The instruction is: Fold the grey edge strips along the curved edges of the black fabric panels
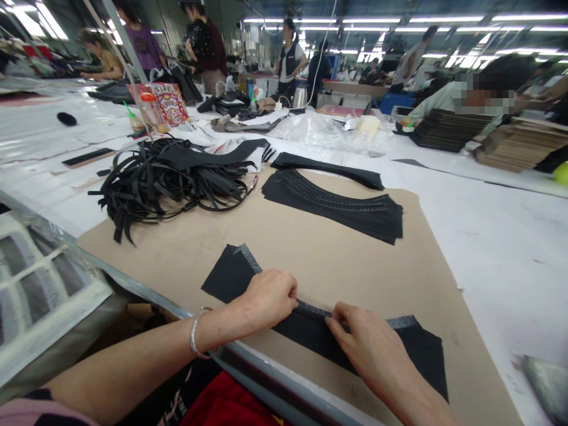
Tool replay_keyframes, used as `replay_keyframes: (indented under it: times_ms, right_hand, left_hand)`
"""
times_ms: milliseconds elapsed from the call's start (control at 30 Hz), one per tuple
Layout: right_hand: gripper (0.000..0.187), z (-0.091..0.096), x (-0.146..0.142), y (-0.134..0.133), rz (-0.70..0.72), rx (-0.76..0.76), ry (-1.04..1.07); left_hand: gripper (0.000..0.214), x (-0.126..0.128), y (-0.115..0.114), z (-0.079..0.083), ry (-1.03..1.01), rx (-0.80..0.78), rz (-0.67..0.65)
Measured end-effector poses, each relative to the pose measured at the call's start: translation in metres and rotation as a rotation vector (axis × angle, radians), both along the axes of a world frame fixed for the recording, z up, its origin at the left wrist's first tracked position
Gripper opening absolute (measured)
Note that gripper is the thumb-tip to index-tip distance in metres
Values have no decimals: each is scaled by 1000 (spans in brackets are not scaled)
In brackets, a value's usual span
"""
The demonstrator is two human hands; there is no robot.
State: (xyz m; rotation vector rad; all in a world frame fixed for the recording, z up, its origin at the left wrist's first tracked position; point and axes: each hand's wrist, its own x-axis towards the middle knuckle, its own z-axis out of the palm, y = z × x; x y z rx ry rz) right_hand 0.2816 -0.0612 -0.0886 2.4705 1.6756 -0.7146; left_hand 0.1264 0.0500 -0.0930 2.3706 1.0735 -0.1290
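A curved black fabric piece [310,334] lies on brown paper at the front edge of the table, its inner edge showing a grey speckled strip. My left hand [270,299], with a silver bangle at the wrist, pinches that edge left of the middle. A short way to the right, my right hand [359,331] has thumb and fingers closed on the same edge. Between the two hands the edge looks folded over. At both ends the grey strip stands up from the black cloth. My fingertips partly hide the edge.
Beyond the hands lies a stack of curved black pieces [332,204] with stitched rows, with another black stack [328,168] behind. A heap of black strips [168,183] sits left on the brown paper [222,228]. Cardboard pieces [523,142] are piled at right, near a co-worker.
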Motion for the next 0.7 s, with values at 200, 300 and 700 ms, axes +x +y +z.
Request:
replay_keyframes:
  times_ms: [200,300,700]
  right_hand:
    - [24,1,1,0,2,-1,2]
    - [25,0,1,-1,15,8,17]
    - [26,1,-1,0,21,-11,-20]
  left_hand:
    - [11,1,0,-2,12,-16,5]
    - [11,2,0,-2,14,-22,3]
    - [12,2,-1,-3,38,-8,2]
